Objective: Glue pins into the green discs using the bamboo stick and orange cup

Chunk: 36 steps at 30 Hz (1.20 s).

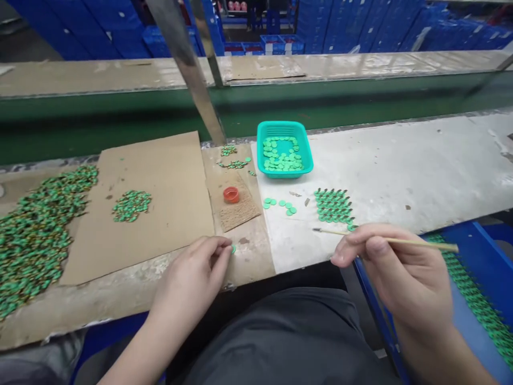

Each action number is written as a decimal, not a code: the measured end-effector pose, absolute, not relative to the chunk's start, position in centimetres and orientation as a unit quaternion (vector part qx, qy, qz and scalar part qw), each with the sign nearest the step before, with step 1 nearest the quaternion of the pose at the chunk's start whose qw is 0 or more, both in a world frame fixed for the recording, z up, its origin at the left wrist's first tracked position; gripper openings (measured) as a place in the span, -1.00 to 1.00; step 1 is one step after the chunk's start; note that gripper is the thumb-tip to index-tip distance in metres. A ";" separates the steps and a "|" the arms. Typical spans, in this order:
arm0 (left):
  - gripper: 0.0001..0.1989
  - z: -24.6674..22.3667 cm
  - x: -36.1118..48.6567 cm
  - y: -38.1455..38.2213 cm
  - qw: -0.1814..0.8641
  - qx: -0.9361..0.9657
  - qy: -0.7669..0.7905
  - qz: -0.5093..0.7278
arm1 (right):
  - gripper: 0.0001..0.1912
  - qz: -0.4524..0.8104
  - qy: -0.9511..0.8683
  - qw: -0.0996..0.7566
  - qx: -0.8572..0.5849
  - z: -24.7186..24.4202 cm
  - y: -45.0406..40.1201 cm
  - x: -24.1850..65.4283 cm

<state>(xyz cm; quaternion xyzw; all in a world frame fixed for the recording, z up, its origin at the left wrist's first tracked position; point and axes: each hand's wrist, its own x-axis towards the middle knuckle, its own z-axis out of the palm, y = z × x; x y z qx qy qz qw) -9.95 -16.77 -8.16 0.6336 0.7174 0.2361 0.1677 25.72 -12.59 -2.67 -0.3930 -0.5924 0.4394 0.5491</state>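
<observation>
Between the thumb and fingers of my left hand (196, 272) is a small green disc (234, 249), low over the brown board. My right hand (404, 272) is closed round a thin paintbrush (420, 244), its dark tip pointing left above the white sheet. Just beyond that hand stand tidy rows of green discs with small dark pieces on top (333, 206). Several loose green discs (282, 203) lie left of the rows. A small red cap (231, 194) sits on a textured brown pad (242, 214) ahead of my left hand.
A teal basket (284, 174) holding green discs stands at the back. Left, a cardboard sheet (176, 198) carries a small pile of green-brown pieces (131, 206), with a large heap (40, 235) beyond. A metal post (196, 80) rises behind. A blue tray (489, 267) with assembled rows is lower right.
</observation>
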 end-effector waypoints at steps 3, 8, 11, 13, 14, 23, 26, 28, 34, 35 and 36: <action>-0.64 -9.2 -10.6 -17.3 0.156 0.645 0.696 0.273 | -0.63 0.436 -0.602 0.535 -0.401 -3.2 -10.8 23.1; -0.77 -10.5 -10.8 -16.8 0.055 0.736 0.603 0.303 | -0.69 0.444 -0.607 0.507 -0.422 -4.4 -8.6 19.8; -0.81 -11.0 -10.7 -16.8 0.024 0.733 0.604 0.313 | -0.69 0.451 -0.610 0.499 -0.420 -5.3 -7.8 18.0; -0.84 -11.1 -10.7 -17.1 0.034 0.723 0.600 0.342 | -0.67 0.459 -0.606 0.501 -0.413 -5.5 -7.2 16.7; -0.87 -11.1 -10.8 -17.3 0.044 0.723 0.590 0.357 | -0.67 0.458 -0.607 0.505 -0.409 -5.5 -6.9 16.0; -0.72 -11.1 -11.7 -17.9 -0.010 0.805 0.490 0.334 | -0.87 0.332 -0.729 0.469 -0.372 -3.9 -1.5 9.7; -0.69 -11.7 -11.9 -17.7 -0.025 0.812 0.472 0.342 | -0.78 0.269 -0.794 0.414 -0.356 -4.3 0.1 8.1; -0.70 -12.2 -12.0 -17.7 -0.036 0.809 0.466 0.357 | -0.70 0.219 -0.829 0.379 -0.347 -4.7 0.9 7.5; -0.72 -14.6 -11.3 -18.6 -0.039 0.782 0.488 0.385 | -0.66 0.154 -0.865 0.360 -0.314 -5.9 1.6 6.9; -0.74 -15.0 -11.0 -18.7 -0.041 0.772 0.495 0.397 | -0.67 0.147 -0.868 0.363 -0.304 -6.0 1.6 6.8; -0.77 -15.2 -10.8 -18.8 -0.043 0.763 0.499 0.409 | -0.68 0.139 -0.872 0.367 -0.294 -6.1 1.6 6.8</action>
